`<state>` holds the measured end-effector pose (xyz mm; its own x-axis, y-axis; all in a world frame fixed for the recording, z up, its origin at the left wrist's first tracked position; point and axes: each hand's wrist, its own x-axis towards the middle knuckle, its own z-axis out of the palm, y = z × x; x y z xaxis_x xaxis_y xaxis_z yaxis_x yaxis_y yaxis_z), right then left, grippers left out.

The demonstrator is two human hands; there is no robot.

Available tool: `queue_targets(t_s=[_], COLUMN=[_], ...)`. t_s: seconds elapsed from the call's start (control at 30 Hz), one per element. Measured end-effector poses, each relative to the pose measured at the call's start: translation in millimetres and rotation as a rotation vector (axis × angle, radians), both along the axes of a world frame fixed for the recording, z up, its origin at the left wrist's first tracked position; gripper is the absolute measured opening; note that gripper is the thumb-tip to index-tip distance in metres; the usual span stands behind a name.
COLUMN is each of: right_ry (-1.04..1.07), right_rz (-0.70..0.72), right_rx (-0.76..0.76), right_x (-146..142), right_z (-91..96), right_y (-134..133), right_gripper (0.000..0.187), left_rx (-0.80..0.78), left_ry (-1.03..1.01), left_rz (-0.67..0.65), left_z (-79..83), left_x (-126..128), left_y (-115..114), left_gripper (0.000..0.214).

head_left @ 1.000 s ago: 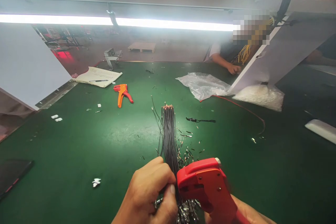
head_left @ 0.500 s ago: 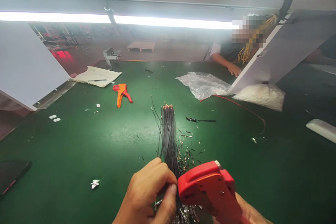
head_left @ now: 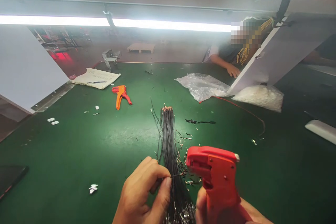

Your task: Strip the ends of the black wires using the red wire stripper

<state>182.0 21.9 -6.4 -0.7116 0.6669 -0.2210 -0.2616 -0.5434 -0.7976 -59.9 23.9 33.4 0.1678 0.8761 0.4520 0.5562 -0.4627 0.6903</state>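
Observation:
Between thumb and forefinger, my left hand (head_left: 147, 190) pinches a thin black wire (head_left: 176, 175), whose free end points right. My right hand (head_left: 201, 201) is wrapped round the handles of a red wire stripper (head_left: 219, 173). Its jaws face left, a short gap from the wire's end. Under both hands lies a long bundle of black wires (head_left: 168, 136) with bare copper at the far ends and shiny metal bits at the near ends. Short wire scraps (head_left: 183, 143) are scattered to the right of the bundle.
An orange-and-red wire stripper (head_left: 121, 96) and a paper with a pen (head_left: 96, 78) lie at the back left. Plastic bags (head_left: 202, 85) lie at the back right. A co-worker's hand (head_left: 233, 70) rests on the far edge. A dark flat object (head_left: 12, 178) sits left.
The red wire stripper has moved right and up, away from my left hand, and tilted more upright. The pinched wire's end now shows. My left hand has shifted slightly left.

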Motion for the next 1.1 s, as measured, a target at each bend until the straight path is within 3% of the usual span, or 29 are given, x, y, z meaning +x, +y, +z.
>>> queue_targets(t_s=[0.07,0.2,0.3,0.4,0.43,0.53,0.6,0.73,0.9,1.1], right_ry=[0.028,-0.081,-0.238,-0.343,-0.377,-0.571,-0.697,-0.762,-0.922,-0.919], right_rz=[-0.043,-0.235,-0.459,-0.739,-0.772,-0.687,-0.621,-0.624,-0.515,-0.431], right_rx=[0.051,0.297,0.554,0.804,0.897,1.177,1.276,1.333,1.415,1.460], right_x=[2,7,2,-7,-9,-9,-8,-11,-11,-2], right_z=[-0.8,-3.8,-9.8,-19.0,-22.1,-29.9,-33.5,-36.4,-26.2,-17.5], right_y=[2,0,0,5,7,10,10,7,7,9], right_gripper=[0.080,0.061,0.054,0.061,0.063,0.054,0.050,0.041,0.027,0.028], left_rx=[0.017,0.093,0.134,0.192,0.215,0.271,0.299,0.337,0.339,0.333], left_ry=[0.008,0.047,0.082,0.130,0.148,0.203,0.255,0.355,0.377,0.364], left_rz=[0.026,0.068,0.075,0.047,0.037,0.029,0.044,0.021,-0.011,-0.001], left_z=[-3.0,-12.4,-18.9,-24.7,-26.7,-31.9,-34.1,-35.8,-39.7,-45.3], left_x=[3,11,18,26,28,35,38,40,40,40], left_y=[1,2,2,2,2,1,0,-2,-3,-3], left_gripper=[0.022,0.022,0.020,0.020,0.020,0.019,0.018,0.020,0.020,0.020])
